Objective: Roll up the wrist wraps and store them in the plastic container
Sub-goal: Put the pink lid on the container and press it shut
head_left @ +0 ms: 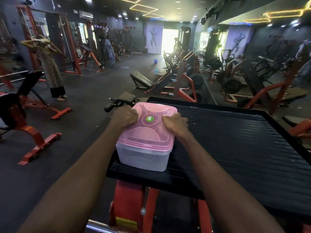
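We see a plastic container (143, 158) sitting on the near left corner of a black platform (235, 140). The box part is see-through and cloudy white, with smooth walls and round corners. We cannot tell what is inside it; the walls are too foggy.

On top sits a pink lid (148, 130). It is thin and see-through too, shaped like a square with soft round corners. Curved raised shapes run across it, and a round green sticker (149, 118) sits in its middle. The lid covers the box all the way around.

The platform is dark and has many thin ridges running along it, like stripes we could feel. It has a raised edge. Under it stands a red metal frame (131, 204) with a shiny bolt.

Our left hand (125, 116) rests on the far left part of the lid, with the fingers curled down over its edge. Our right hand (175, 124) rests on the right side of the lid, fingers curled and bent down on it. Both hands are closed down on the lid, not spread wide. Both arms reach out straight and bare from the bottom of the view.

The floor (84, 101) is dark and looks like rough rubber.
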The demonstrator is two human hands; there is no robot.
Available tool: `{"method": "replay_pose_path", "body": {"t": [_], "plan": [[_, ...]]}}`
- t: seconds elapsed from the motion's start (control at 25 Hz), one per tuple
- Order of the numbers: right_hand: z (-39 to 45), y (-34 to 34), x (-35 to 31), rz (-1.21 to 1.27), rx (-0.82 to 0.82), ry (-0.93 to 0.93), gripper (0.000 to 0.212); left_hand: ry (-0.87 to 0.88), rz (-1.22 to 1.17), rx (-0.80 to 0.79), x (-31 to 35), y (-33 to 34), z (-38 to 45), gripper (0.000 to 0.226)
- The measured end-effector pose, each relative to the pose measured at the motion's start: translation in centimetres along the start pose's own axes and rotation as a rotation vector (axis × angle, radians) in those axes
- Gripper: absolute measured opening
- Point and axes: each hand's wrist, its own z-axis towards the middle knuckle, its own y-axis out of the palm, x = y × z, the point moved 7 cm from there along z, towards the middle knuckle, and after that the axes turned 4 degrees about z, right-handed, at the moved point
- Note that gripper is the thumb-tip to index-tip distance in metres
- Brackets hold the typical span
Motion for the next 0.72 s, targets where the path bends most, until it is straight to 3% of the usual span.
{"method": "replay_pose_path", "body": {"t": [0.24, 0.48, 0.72], "plan": [[0.4, -1.5, 0.5, 0.031, -0.013, -0.053, 0.056, 0.027, 0.033, -0.010, 3.0, -0.8, -1.6, 0.040], [2.6, -9.5, 3.3, -0.021, 0.081, -0.044, 0.057, 0.137, -0.077, -0.073, 11.3, 0.7, -1.7, 0.044], [6.1, -16.5, 8.2, -0.079, 0.081, -0.026, 0.056, 0.121, -0.067, -0.163, 19.4, 5.2, -3.0, 0.047]]}}
